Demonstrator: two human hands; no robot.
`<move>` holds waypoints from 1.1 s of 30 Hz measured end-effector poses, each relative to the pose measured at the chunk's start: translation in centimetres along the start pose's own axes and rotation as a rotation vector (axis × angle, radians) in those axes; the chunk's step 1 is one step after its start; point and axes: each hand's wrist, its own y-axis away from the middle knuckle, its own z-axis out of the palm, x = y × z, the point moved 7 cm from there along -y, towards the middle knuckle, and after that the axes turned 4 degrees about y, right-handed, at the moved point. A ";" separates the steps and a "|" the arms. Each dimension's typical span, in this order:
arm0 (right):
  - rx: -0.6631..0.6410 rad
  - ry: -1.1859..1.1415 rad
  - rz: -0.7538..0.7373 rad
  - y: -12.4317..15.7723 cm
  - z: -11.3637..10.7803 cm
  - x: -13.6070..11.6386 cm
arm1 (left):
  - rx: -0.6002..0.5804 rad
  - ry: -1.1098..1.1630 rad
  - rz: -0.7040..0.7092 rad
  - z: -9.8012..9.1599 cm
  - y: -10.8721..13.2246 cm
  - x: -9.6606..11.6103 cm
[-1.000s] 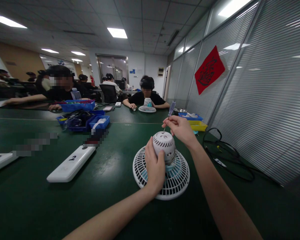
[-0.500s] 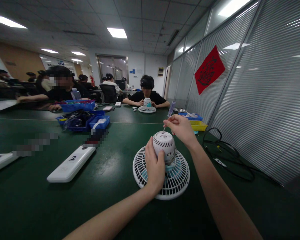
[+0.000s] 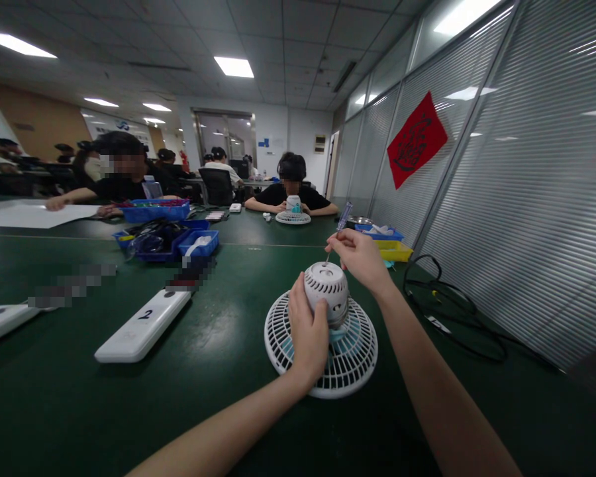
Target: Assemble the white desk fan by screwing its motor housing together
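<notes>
A white fan head [image 3: 345, 381] lies grille-down on the green table, its motor housing [image 3: 326, 278] pointing up. Pale blue blades show through the grille bars. My left hand [image 3: 308, 331] is wrapped round the near left side of the housing. Above it, my right hand [image 3: 357, 255] pinches a screwdriver [image 3: 344, 215] with a clear purplish handle. The shaft slants down to the top of the housing, near a small hole; whether the tip sits in a screw cannot be seen.
Left of the fan lies a white device marked 2 [image 3: 142, 324]. Blue bins [image 3: 198, 244] with cables stand beyond it. A yellow tray [image 3: 395, 250] and black cable [image 3: 447, 298] are at right. Opposite, a person [image 3: 293, 192] handles another fan [image 3: 293, 217]; another holds a white sheet [image 3: 40, 213].
The screwdriver's handle leans slightly more to the right. My left hand keeps its place on the housing. At the far left, a person's white sheet now lies flatter on the table.
</notes>
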 end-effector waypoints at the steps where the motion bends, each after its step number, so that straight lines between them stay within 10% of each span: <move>1: 0.014 0.032 -0.013 0.0 -0.2 -0.2 | -0.003 0.001 -0.005 0.0 0.0 0.0; 33: 0.022 0.019 -0.015 0.0 -0.1 -0.3 | -0.017 0.015 -0.006 0.1 -0.1 -0.2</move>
